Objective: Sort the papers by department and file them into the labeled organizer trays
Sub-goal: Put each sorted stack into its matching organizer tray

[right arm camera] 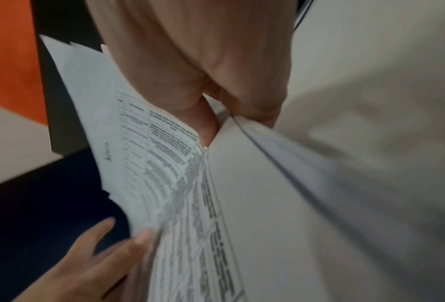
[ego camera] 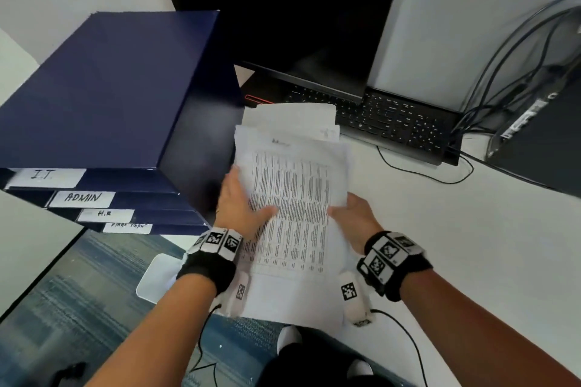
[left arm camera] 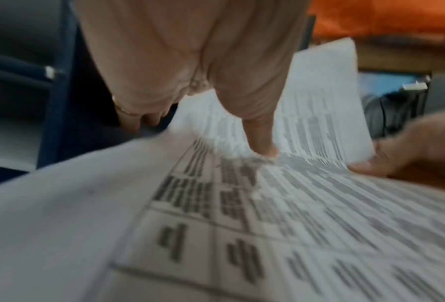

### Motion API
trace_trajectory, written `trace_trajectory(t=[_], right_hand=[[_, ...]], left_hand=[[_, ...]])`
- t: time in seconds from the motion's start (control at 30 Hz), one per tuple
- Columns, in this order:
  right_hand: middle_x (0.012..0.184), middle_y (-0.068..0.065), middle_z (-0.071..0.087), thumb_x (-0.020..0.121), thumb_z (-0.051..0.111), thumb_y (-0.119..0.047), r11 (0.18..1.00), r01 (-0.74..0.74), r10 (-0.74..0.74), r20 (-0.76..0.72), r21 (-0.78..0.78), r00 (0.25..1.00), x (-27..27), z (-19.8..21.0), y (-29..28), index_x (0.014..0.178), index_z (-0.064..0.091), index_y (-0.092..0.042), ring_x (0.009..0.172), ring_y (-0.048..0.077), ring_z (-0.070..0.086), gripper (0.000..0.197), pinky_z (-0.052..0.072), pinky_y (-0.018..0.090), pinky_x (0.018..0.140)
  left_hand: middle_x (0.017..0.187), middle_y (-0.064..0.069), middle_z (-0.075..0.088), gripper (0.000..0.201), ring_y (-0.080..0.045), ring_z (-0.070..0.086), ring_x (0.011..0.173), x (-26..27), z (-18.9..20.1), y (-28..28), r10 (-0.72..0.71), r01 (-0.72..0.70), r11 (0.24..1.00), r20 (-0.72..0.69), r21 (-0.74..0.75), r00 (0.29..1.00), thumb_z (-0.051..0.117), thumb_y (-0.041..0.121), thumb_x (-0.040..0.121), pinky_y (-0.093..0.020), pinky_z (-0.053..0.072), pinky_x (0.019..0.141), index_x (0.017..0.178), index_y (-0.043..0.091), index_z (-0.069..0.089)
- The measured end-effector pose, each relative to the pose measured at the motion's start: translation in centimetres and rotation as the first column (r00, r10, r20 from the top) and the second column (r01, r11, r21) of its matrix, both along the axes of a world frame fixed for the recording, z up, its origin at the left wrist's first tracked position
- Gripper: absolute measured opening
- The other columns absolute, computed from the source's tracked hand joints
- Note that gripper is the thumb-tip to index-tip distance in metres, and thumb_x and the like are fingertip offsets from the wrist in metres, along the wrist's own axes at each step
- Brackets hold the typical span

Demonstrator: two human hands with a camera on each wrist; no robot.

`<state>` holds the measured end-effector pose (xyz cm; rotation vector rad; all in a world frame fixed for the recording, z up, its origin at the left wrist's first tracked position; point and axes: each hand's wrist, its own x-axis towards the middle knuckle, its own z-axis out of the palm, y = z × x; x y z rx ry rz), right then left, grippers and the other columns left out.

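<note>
While both hands held the papers above the desk edge, the organizer, its trays labelled I.T., ADMIN and H.R., stood just left of the left hand. That hand gripped the stack's left edge, thumb on top. Opposite, the right hand pinched the right edge. Beyond both hands lay a keyboard.

The stack of papers lies on the desk, just right of the organizer trays and in front of the keyboard. The left hand holds the stack's left edge, nearest the organizer; the right hand holds its right edge. Behind the keyboard stands the monitor; cables hang farther right.
</note>
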<state>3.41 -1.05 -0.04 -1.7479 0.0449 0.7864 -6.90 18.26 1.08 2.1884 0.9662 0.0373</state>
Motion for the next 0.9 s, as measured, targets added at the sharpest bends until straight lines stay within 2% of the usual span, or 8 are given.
trace_trajectory(t=[0.1, 0.23, 0.47, 0.53, 0.63, 0.7, 0.8, 0.9], right_hand=[[0.118, 0.007, 0.067, 0.092, 0.055, -0.002, 0.990, 0.030, -0.026, -0.030, 0.137, 0.999, 1.3, 2.0, -2.5, 0.122, 0.059, -0.012, 0.105, 0.022, 0.065, 0.032, 0.049, 0.044, 0.099], [0.121, -0.002, 0.065, 0.095, 0.050, -0.007, 0.984, 0.044, -0.066, 0.123, 0.173, 0.990, 1.8, 4.8, -5.4, 0.128, 0.054, -0.020, 0.113, 0.019, 0.061, 0.036, 0.045, 0.044, 0.103], [0.125, -0.007, 0.056, 0.098, 0.043, -0.004, 0.919, 0.215, -0.374, 0.564, 0.330, 0.736, 0.7, 10.0, -9.7, 0.133, 0.042, -0.012, 0.114, 0.000, 0.055, 0.036, 0.039, 0.015, 0.103], [0.119, -0.011, 0.058, 0.097, 0.044, -0.003, 0.894, 0.242, -0.432, 0.577, 0.378, 0.693, 0.6, 10.2, -11.2, 0.130, 0.044, -0.013, 0.106, -0.009, 0.056, 0.034, 0.042, 0.008, 0.094], [0.106, -0.011, 0.061, 0.092, 0.046, 0.004, 0.883, 0.265, -0.453, 0.555, 0.388, 0.697, 0.2, 9.7, -13.6, 0.114, 0.048, -0.025, 0.094, -0.001, 0.061, 0.036, 0.047, 0.017, 0.081], [0.101, -0.010, 0.062, 0.087, 0.046, 0.010, 0.879, 0.288, -0.461, 0.527, 0.379, 0.714, -0.2, 9.1, -15.1, 0.104, 0.048, -0.034, 0.087, 0.002, 0.062, 0.047, 0.050, 0.018, 0.073], [0.096, -0.011, 0.060, 0.085, 0.045, 0.012, 0.873, 0.312, -0.473, 0.493, 0.375, 0.730, -0.7, 8.7, -16.7, 0.096, 0.047, -0.035, 0.077, -0.005, 0.062, 0.049, 0.050, 0.012, 0.066], [0.094, -0.012, 0.059, 0.088, 0.042, 0.012, 0.858, 0.318, -0.491, 0.459, 0.403, 0.741, -0.8, 8.7, -17.5, 0.094, 0.046, -0.034, 0.071, -0.013, 0.061, 0.047, 0.047, 0.005, 0.060]], left_hand=[[0.131, 0.000, 0.053, 0.073, -0.021, 0.054, 0.119, 0.2, 2.0, -0.2, 0.128, -0.087, 0.960, 0.142, -0.266, 0.982, 0.068, 0.039, 0.082, -0.036, 0.041, 0.103, 0.140, 0.014, 0.030], [0.118, 0.007, 0.063, 0.035, -0.011, 0.060, 0.108, 1.2, 4.8, -3.3, 0.039, 0.065, 0.934, 0.281, -0.352, 0.959, 0.054, 0.027, 0.093, -0.030, 0.047, 0.094, 0.127, 0.019, 0.050], [0.091, 0.017, 0.064, 0.024, 0.012, 0.059, 0.077, 3.9, 9.1, -12.0, 0.164, -0.008, 0.966, 0.587, -0.258, 0.793, 0.058, 0.015, 0.091, -0.002, 0.046, 0.066, 0.116, 0.014, 0.058], [0.099, 0.003, 0.066, 0.033, 0.001, 0.061, 0.076, 4.2, 9.6, -14.4, 0.160, 0.010, 0.964, 0.612, -0.264, 0.775, 0.056, 0.016, 0.093, -0.007, 0.049, 0.072, 0.125, 0.009, 0.051], [0.087, 0.002, 0.055, 0.045, 0.001, 0.052, 0.068, 4.3, 8.9, -16.9, 0.143, 0.049, 0.950, 0.568, -0.309, 0.811, 0.052, 0.017, 0.095, -0.003, 0.046, 0.065, 0.136, 0.007, 0.036], [0.087, -0.001, 0.052, 0.029, 0.007, 0.047, 0.059, 4.2, 8.1, -17.9, 0.172, 0.041, 0.932, 0.538, -0.361, 0.826, 0.052, 0.010, 0.094, -0.002, 0.041, 0.053, 0.121, 0.009, 0.041], [0.104, 0.011, 0.047, 0.048, 0.011, 0.043, 0.070, 4.2, 7.7, -19.2, 0.188, 0.060, 0.893, 0.491, -0.445, 0.850, 0.052, 0.008, 0.093, -0.006, 0.041, 0.066, 0.137, 0.012, 0.031], [0.118, 0.011, 0.043, 0.065, -0.003, 0.049, 0.097, 3.9, 7.9, -20.2, 0.217, 0.065, 0.853, 0.466, -0.518, 0.858, 0.054, 0.014, 0.094, -0.016, 0.035, 0.094, 0.148, 0.012, 0.017]])
